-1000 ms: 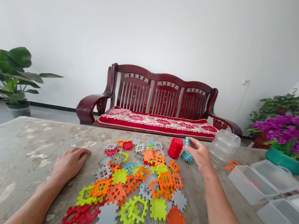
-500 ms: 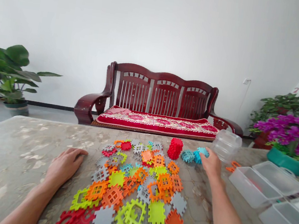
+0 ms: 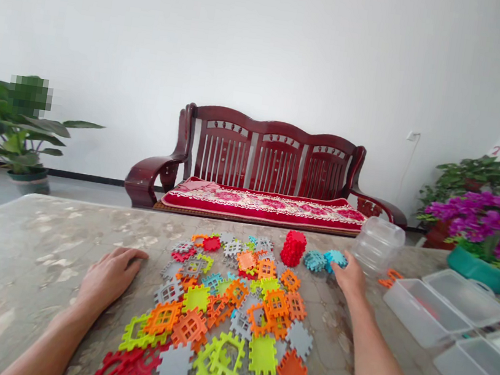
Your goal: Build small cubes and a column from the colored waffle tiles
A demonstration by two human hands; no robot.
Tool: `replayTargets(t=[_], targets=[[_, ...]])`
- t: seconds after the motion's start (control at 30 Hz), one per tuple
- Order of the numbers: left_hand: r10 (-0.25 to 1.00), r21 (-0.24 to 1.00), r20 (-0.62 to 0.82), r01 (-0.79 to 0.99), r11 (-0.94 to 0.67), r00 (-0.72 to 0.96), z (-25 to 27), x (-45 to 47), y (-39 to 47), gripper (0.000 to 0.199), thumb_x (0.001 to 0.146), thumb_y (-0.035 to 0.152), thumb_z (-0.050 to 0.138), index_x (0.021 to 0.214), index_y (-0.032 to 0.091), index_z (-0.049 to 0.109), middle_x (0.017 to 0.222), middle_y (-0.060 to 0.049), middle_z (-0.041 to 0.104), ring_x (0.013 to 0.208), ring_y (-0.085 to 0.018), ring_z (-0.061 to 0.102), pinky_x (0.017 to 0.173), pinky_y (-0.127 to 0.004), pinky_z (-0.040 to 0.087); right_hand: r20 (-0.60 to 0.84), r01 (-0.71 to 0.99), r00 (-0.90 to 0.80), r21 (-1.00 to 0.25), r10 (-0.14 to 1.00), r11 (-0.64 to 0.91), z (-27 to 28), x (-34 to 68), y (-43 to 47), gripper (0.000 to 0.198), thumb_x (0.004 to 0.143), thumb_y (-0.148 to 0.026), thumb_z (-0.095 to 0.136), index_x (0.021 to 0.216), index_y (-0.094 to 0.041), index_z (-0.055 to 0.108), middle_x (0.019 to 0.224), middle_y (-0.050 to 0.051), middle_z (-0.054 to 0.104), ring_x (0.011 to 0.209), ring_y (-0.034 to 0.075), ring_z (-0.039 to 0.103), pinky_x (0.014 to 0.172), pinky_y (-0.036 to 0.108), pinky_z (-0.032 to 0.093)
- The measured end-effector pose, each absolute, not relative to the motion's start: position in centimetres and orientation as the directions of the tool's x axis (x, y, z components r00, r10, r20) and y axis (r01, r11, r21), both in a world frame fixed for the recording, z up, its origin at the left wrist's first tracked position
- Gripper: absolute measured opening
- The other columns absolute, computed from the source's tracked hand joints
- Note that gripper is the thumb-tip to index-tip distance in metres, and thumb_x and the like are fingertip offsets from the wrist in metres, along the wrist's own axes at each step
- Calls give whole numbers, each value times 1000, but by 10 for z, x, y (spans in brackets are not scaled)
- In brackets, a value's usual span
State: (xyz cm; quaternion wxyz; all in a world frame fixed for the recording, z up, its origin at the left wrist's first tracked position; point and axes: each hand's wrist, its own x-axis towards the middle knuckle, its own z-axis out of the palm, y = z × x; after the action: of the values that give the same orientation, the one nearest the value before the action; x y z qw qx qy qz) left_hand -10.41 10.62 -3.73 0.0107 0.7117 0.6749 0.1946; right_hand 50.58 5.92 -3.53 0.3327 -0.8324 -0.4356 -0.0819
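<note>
My left hand (image 3: 111, 273) lies flat on the table, fingers stretched out, left of a spread heap of plastic interlocking tiles (image 3: 194, 299). Nothing is in it. My right hand (image 3: 352, 279) is at the far right of the heap, its thumb and fingers closed round the right side of a small group of blue interlocking tiles (image 3: 334, 259). Their far side is partly hidden by the fingers. Touching these on the left is another small blue stack (image 3: 315, 260). A taller stack of red tiles (image 3: 293, 248) stands upright further left.
Right of my right hand are a clear plastic container (image 3: 379, 246), an orange piece (image 3: 390, 278) and translucent open boxes (image 3: 422, 314). A teal planter (image 3: 483, 270) with purple flowers stands behind them. A wooden bench (image 3: 277, 154) is beyond the table (image 3: 25, 267).
My right thumb has shifted slightly down and toward me along the front of the blue tiles. My left hand and the heap look unchanged.
</note>
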Motion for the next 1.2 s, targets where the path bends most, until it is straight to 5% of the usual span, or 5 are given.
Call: replayTargets(t=[0.43,0.8,1.2], targets=[[971,282,241,957,-76,6,-37,-104,106,39,89,38,35,108,29,68,124,-6,64,114,-27,59,97,-40,46,454,746,622,-591,638,-308,-30,500,56,60,74,-36,63,132,-17,57,124,13,67,112,30,63,98,41,46],[970,289,242,954,-83,12,-36,-104,106,40,89,38,34,108,28,68,123,-7,64,114,-28,59,98,-42,45,583,938,329,-290,743,-188,-11,460,51,48,74,-39,67,119,-22,69,109,9,73,102,29,64,90,40,48],[967,277,254,957,-84,12,-36,-104,105,39,88,37,36,106,28,69,122,-7,65,113,-28,60,95,-41,47,576,955,296,-187,762,-230,-14,452,47,43,79,-42,64,118,-22,69,112,12,69,114,31,55,95,44,39]])
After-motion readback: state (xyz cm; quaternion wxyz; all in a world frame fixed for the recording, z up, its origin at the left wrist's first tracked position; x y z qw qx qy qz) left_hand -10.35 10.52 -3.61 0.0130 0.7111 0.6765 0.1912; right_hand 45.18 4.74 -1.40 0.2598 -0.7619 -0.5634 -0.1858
